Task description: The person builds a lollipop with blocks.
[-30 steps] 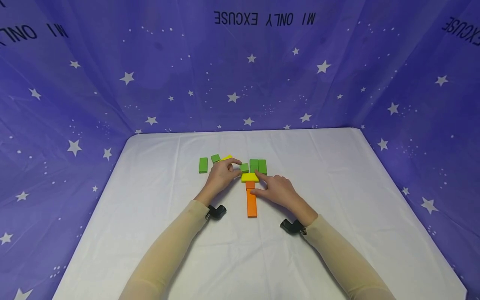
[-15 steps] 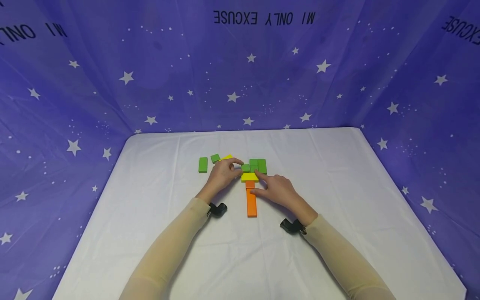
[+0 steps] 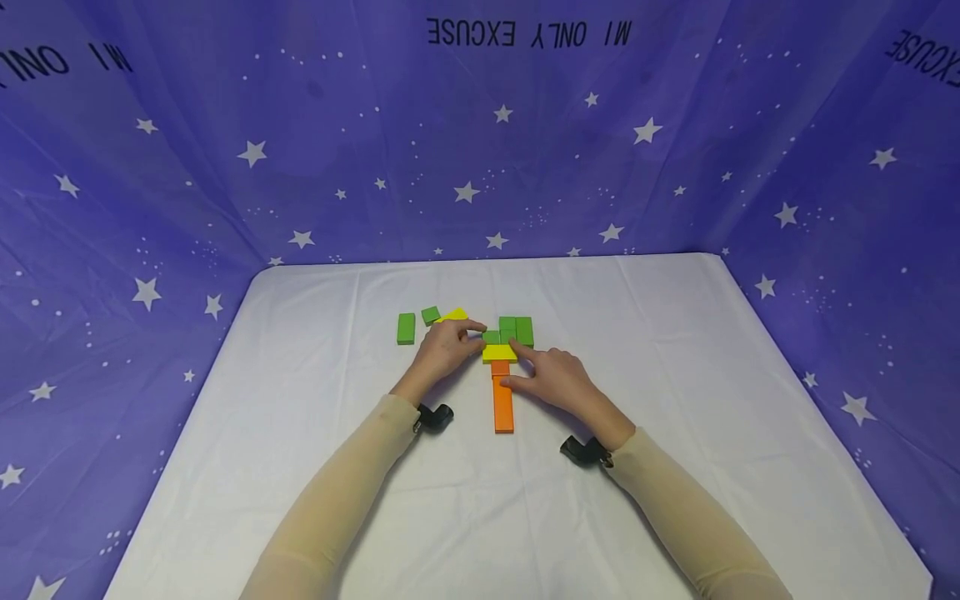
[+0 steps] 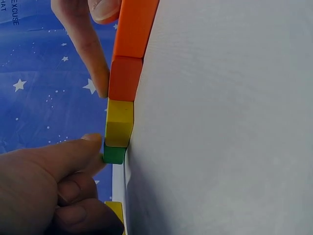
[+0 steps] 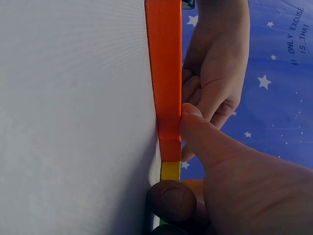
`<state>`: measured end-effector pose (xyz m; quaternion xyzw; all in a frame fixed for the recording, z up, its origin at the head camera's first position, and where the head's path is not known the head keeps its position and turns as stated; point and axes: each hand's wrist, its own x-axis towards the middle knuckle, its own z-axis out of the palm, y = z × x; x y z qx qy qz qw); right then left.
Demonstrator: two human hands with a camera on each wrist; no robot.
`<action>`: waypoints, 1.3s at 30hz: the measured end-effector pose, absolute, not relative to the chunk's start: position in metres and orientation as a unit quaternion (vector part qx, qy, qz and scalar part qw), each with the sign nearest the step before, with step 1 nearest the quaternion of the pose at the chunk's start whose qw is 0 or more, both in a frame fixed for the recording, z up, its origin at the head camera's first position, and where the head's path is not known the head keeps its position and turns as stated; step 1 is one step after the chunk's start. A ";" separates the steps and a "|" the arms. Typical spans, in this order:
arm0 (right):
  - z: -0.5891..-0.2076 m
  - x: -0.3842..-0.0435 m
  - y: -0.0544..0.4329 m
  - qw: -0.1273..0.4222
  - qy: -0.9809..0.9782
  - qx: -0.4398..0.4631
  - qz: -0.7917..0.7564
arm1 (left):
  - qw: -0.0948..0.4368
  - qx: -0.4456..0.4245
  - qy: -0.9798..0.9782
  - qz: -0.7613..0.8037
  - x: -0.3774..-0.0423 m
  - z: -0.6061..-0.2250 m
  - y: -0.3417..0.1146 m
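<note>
Flat on the white table lies a figure of coloured blocks. A long orange block [image 3: 503, 408] and a short orange block [image 3: 500, 367] form its stem, under a yellow trapezoid block [image 3: 499, 354]. Above that sit several green blocks, including a small green block [image 3: 491, 337] at the left. My left hand [image 3: 444, 348] pinches this small block at its far and near edges with index finger and thumb. My right hand [image 3: 557, 377] touches the green group with its index fingertip, while its thumb [image 5: 195, 122] rests on the long orange block.
Left of the figure lie an upright green block [image 3: 406, 329], a small green block [image 3: 431, 315] and a yellow block [image 3: 454, 315] partly behind my left hand. A purple star-printed curtain [image 3: 465, 150] stands around the table [image 3: 637, 317].
The small green block in my left hand has slid slightly right and straightened, now lying against the green group and the yellow trapezoid. My right hand has stayed in place.
</note>
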<state>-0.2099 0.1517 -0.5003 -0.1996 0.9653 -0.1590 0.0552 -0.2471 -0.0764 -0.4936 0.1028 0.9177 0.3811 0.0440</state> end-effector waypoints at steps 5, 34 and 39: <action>-0.499 -0.210 0.151 0.059 0.966 -0.196 -0.158 | 0.035 0.103 0.921 0.373 -0.248 -0.494 -0.076; -0.497 -0.208 0.151 0.064 0.966 -0.195 -0.159 | 0.001 0.076 0.910 0.407 -0.246 -0.496 -0.077; -0.496 -0.208 0.151 0.066 0.966 -0.194 -0.160 | -0.012 0.075 0.887 0.455 -0.248 -0.495 -0.086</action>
